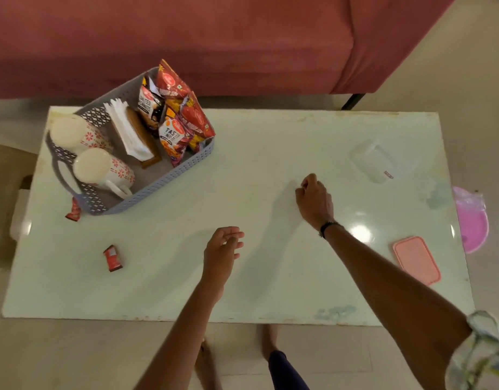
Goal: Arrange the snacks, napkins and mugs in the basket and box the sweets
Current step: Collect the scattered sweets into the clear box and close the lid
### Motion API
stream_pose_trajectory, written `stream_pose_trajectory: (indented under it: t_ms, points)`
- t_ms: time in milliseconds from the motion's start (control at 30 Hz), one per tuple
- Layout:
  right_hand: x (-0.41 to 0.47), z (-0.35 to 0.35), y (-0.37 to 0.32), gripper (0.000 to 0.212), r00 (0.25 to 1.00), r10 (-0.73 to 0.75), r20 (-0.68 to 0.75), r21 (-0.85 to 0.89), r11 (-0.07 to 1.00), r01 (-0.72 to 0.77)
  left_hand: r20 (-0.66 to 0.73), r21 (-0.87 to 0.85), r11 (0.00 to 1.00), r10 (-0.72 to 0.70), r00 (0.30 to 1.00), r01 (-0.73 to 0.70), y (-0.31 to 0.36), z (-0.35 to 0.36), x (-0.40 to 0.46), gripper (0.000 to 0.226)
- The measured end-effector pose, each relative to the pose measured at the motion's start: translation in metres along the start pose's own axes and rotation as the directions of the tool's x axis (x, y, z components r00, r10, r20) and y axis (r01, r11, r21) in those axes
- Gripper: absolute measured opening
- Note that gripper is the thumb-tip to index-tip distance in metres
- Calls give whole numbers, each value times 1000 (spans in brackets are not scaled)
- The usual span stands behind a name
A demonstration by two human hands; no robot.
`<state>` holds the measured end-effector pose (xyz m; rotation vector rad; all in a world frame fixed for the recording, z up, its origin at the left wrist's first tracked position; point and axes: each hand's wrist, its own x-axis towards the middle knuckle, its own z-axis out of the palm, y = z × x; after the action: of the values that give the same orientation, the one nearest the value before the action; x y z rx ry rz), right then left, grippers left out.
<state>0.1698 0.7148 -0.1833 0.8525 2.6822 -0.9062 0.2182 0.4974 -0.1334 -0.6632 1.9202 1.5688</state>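
Over table [242, 170], left hand [220, 254] relaxed, right hand [314, 201] curled.

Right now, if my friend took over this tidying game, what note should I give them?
Left hand: open, holding nothing, over the table.
Right hand: fingers curled; I cannot tell if it pinches something.
Done: two mugs, napkins and snack packets sit in the grey basket.
Left: two red sweets are still out, one on the table, one beside the basket. Put them in the clear box, then add the pink lid.
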Motion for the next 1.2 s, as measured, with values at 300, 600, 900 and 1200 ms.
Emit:
stream_pose_trajectory:
  t_ms: [300, 600, 900, 1200]
  points:
    - [-101, 59, -111, 4, 966, -158, 204, 210, 971, 114, -109, -116, 993, -27, 994, 14, -1, -113, -22, 15]
    - [-185, 189, -238, 26, 846, -322, 424, 121, 946, 300, -340, -146, 989, -23, 940, -28, -26, -286, 10, 13]
    - [-209, 260, -277, 38, 872, -189, 450, -175, 940, 294, -313, 22, 1000, 6, 950, 1, -30, -356, 57, 20]
    - [-194, 229, -262, 28, 860, -283, 424, 164, 958, 234, -206, 614, 763, 401, 893, -201, 1, -352, 110, 43]
